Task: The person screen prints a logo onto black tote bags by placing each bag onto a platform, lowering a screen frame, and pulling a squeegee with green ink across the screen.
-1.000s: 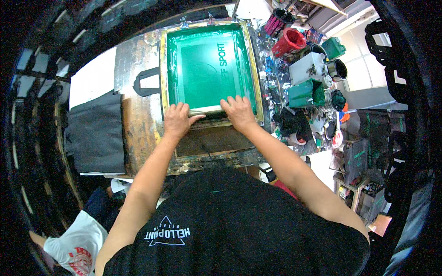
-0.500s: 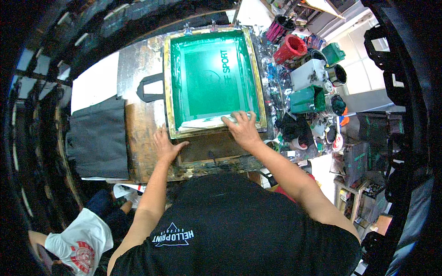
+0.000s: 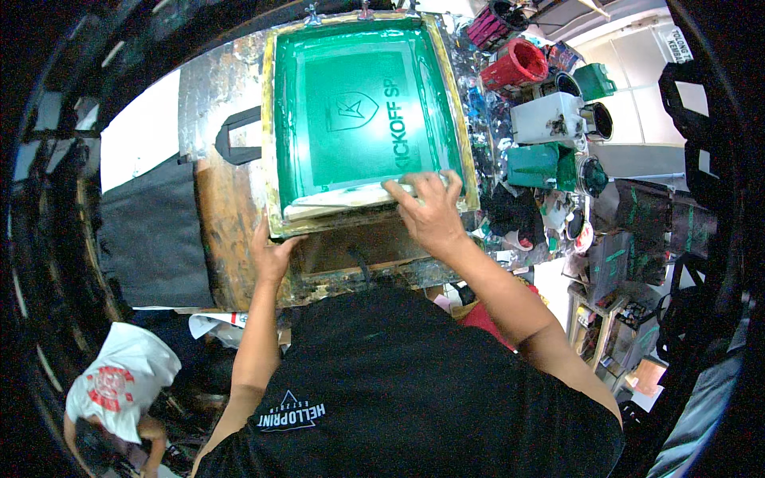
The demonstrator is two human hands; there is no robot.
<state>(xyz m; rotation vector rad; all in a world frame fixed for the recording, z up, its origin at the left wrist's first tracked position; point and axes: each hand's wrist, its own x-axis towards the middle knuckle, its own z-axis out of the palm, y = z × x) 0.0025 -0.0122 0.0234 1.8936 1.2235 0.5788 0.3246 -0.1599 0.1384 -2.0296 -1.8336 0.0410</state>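
A screen printing frame (image 3: 470,171), with yellowed edges and green ink over its mesh, lies before me, held by clamps (image 3: 365,11) at its far side. A shield emblem and lettering show through the mesh. Along its near inner edge rests a pale, bar-shaped squeegee (image 3: 335,201). My right hand (image 3: 430,209) curls its fingers over the squeegee's right end, near the frame's edge. At the near left corner my left hand (image 3: 271,253) has the frame between thumb and fingers; its fingertips are partly hidden. A black bag's handle (image 3: 237,137) sticks out left from under the frame.
A black fabric bag (image 3: 151,235) lies on the wooden table at left. Ink containers crowd the right side, including a red tub (image 3: 514,64), a white canister (image 3: 546,118) and a green container (image 3: 535,166). A person in a white shirt (image 3: 127,382) bends at lower left.
The frame's near side looks raised and larger in view. My left hand has come onto its corner; my right hand stays at the squeegee. The person at lower left has bent over.
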